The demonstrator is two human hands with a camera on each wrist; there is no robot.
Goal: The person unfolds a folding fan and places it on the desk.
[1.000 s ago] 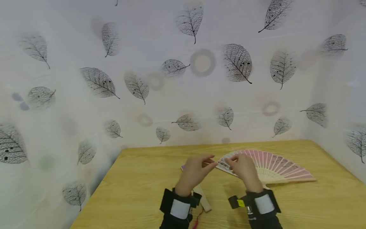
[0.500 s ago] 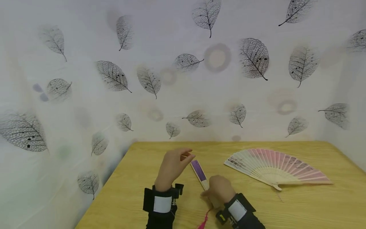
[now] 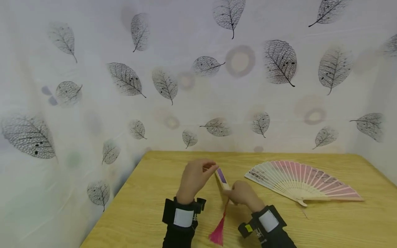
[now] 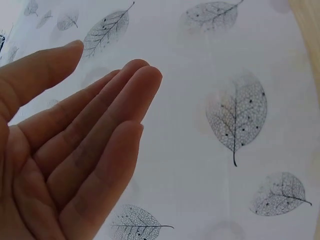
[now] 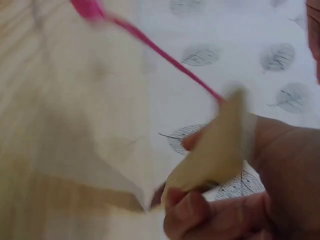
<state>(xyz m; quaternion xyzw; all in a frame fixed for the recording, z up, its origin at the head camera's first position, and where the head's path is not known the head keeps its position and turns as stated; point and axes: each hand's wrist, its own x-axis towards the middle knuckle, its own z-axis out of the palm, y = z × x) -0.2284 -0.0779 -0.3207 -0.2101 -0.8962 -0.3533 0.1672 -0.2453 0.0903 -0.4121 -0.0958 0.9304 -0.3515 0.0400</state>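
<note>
My right hand grips a folded hand fan by its lower end. The fan has pale wooden sticks and a purple panel, and it slants up and left over the table. From its held end a pink tassel hangs on a cord. In the right wrist view, thumb and fingers are wrapped around the blurred pale sticks. My left hand is near the fan's upper end, fingertips overlapping it in the head view. The left wrist view shows that hand with loosely bent fingers and nothing between them.
A pink and white hand fan lies spread on the right of the wooden table. Behind and to the left hangs a white curtain printed with dark leaves.
My right hand has come left and down from near the spread fan, taken hold of the folded fan and raised its lower end. The tassel now hangs from it. The head view has shifted.
</note>
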